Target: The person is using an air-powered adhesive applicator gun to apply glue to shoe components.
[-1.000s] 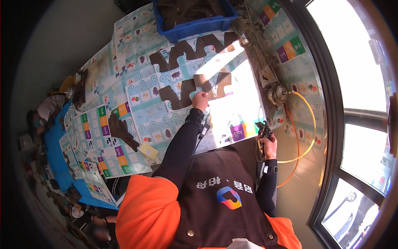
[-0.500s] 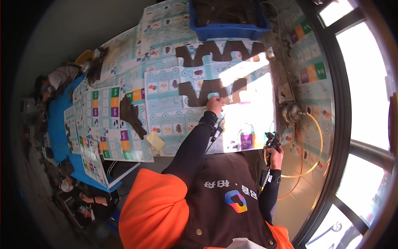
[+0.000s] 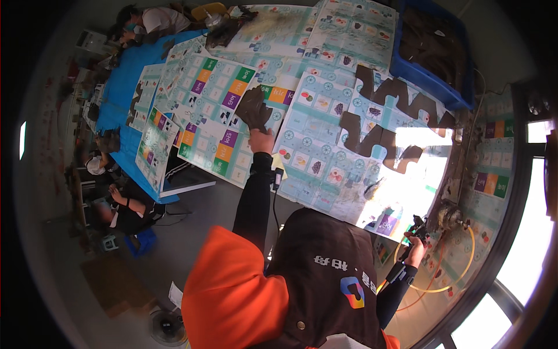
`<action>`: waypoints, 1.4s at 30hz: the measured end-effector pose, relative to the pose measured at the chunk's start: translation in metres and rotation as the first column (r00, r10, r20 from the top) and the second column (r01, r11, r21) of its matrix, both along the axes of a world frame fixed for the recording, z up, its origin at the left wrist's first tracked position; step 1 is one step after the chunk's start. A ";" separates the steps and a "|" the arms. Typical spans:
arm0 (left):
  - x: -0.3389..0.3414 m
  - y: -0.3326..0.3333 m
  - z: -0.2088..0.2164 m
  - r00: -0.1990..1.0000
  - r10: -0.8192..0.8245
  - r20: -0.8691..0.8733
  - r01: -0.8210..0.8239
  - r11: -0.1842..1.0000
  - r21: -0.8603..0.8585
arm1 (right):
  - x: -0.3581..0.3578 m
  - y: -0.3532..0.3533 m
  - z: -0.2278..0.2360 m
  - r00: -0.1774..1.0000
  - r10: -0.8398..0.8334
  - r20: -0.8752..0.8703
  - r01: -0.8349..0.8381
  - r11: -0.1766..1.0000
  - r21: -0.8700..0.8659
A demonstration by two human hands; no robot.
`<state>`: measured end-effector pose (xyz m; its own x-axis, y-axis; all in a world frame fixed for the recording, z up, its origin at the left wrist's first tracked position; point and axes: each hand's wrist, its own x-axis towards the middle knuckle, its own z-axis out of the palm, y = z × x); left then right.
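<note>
My left hand (image 3: 261,141) is at the lower end of a small pile of dark brown cut pieces (image 3: 254,109), its fingers closed on the near tip. Down at the table's right front corner, my right hand (image 3: 415,251) grips a black spray gun (image 3: 417,227). A yellow hose (image 3: 472,256) loops beside that hand. Two rows of flat dark brown pieces with notched edges lie on the printed sheets: a far row (image 3: 401,96) and a nearer row (image 3: 372,139), partly in bright sunlight.
A blue bin (image 3: 401,70) full of brown pieces stands at the far right. Printed sheets (image 3: 308,174) cover the table. A metal pot-like fitting (image 3: 449,215) sits by the right edge. Other people work along a blue-covered table (image 3: 119,104) at left.
My left hand has left the nearer row of brown pieces and moved left to the pile. The view has turned left. My right hand still holds the spray gun.
</note>
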<state>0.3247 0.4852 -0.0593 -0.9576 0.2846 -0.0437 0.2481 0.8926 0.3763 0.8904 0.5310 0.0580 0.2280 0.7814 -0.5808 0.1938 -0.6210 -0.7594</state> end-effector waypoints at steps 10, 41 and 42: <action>-0.111 0.002 -0.053 0.949 0.052 0.312 0.030 0.967 -0.252 | -0.033 -0.016 0.031 0.995 0.059 0.083 -0.064 0.997 0.047; 0.170 0.000 0.047 0.317 -0.947 0.051 0.943 0.309 -0.122 | -0.030 -0.022 0.021 0.997 0.077 -0.008 -0.076 0.996 0.051; 0.190 -0.012 0.033 0.295 -0.950 0.102 0.954 0.287 -0.093 | -0.028 -0.020 0.023 0.996 0.087 0.007 -0.088 0.995 0.043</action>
